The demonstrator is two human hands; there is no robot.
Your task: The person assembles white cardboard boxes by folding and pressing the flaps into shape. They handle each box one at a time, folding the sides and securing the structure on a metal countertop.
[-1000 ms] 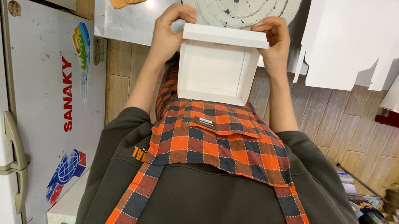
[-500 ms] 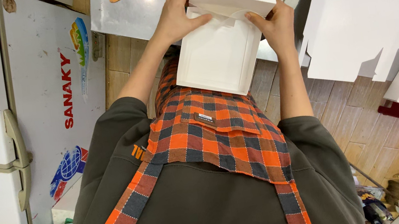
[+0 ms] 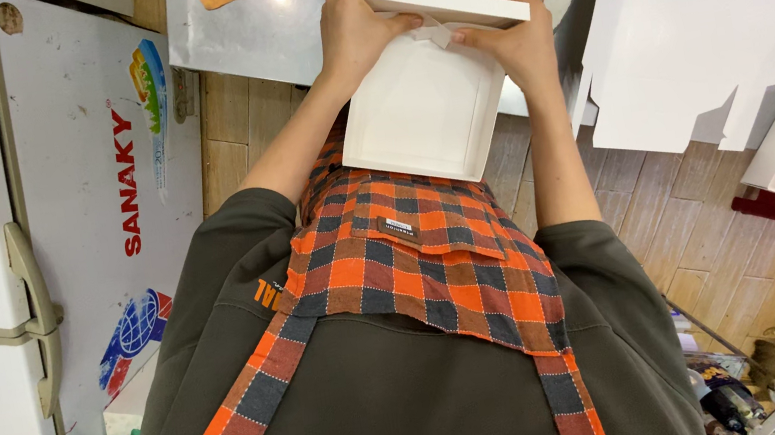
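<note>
Holding a white box (image 3: 427, 101) in front of the chest, the left hand (image 3: 358, 25) and right hand (image 3: 508, 34) grasp its far corners. The box could slip or a flap could bend, because only the far edge is pinched. Its long axis runs near to far; the folded flap end points far, toward the steel table (image 3: 256, 34).
</note>
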